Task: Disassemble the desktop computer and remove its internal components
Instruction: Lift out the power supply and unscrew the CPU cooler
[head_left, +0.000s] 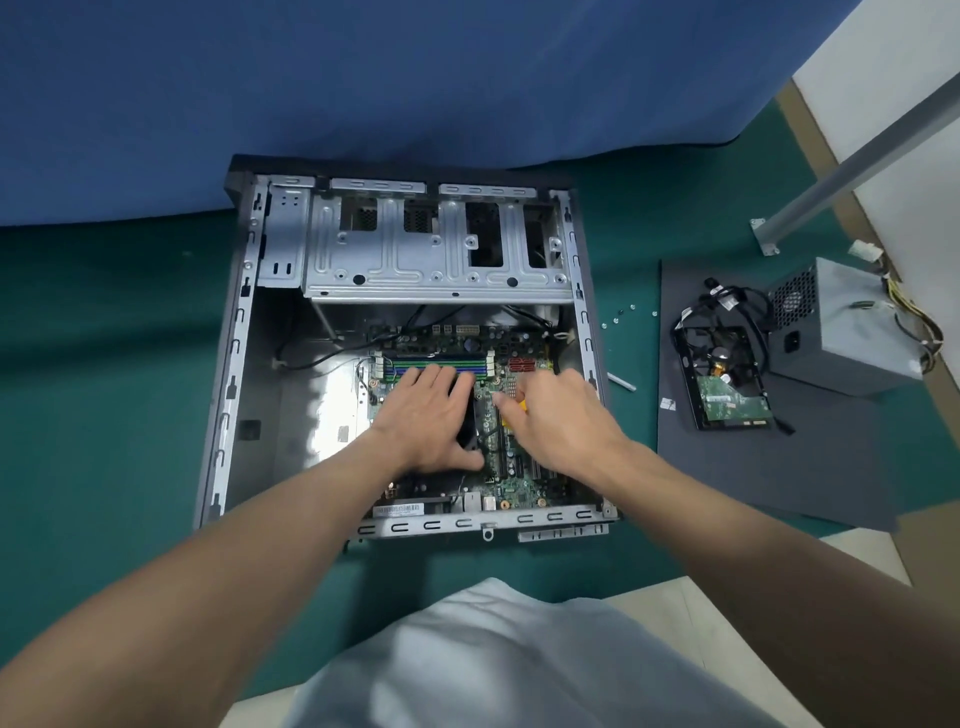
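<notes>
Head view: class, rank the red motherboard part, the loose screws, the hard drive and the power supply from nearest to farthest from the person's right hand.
From the right hand, gripping a yellow tool:
1. Red motherboard part, directly beyond it.
2. Loose screws, on the green mat to its right.
3. Hard drive, on the dark panel.
4. Power supply, far right.

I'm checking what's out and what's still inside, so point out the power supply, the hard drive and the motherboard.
power supply (862, 322): head view, grey top face.
hard drive (732, 400): head view, its green circuit board.
motherboard (522, 487): head view, bare green patch below the hands.
</notes>
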